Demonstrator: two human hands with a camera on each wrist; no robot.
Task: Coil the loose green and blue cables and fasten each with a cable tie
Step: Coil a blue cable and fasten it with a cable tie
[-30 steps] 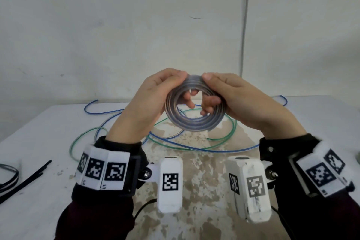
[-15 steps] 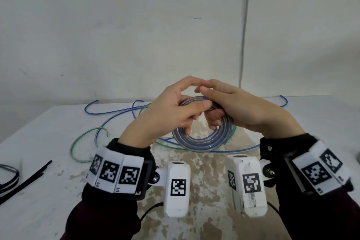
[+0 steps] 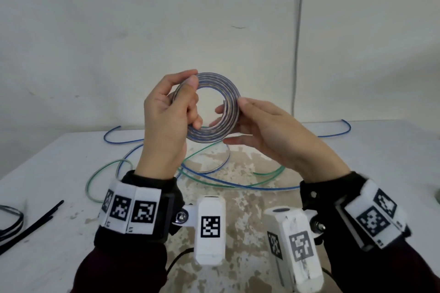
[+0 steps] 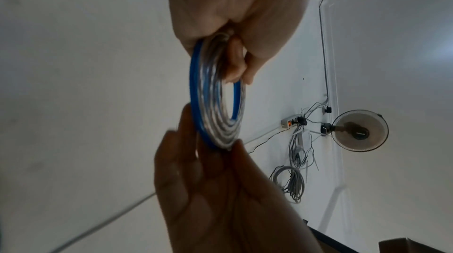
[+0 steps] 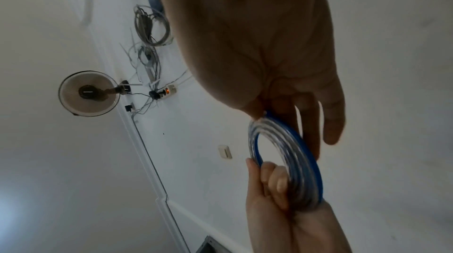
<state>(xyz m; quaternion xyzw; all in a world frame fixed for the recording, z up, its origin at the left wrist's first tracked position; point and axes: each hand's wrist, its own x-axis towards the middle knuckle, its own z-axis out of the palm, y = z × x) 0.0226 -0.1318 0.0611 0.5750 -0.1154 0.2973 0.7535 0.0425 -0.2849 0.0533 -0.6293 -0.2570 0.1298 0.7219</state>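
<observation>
Looks like the left grip [image 3: 166, 121] and right grip [image 3: 269, 131] both pinch the blue coil [image 3: 226, 87] between them, so I'd clamp left, wind right.

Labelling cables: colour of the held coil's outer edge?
Blue; the coil shows best in left wrist view.

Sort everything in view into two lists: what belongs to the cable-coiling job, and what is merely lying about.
Job in hand: coiled cable, gripped by the left hand and pinched by the right hand; loose blue cable; loose green cable; black cable ties on the table.
Lying about: wall fan; power strip; grey cable bundle.
</observation>
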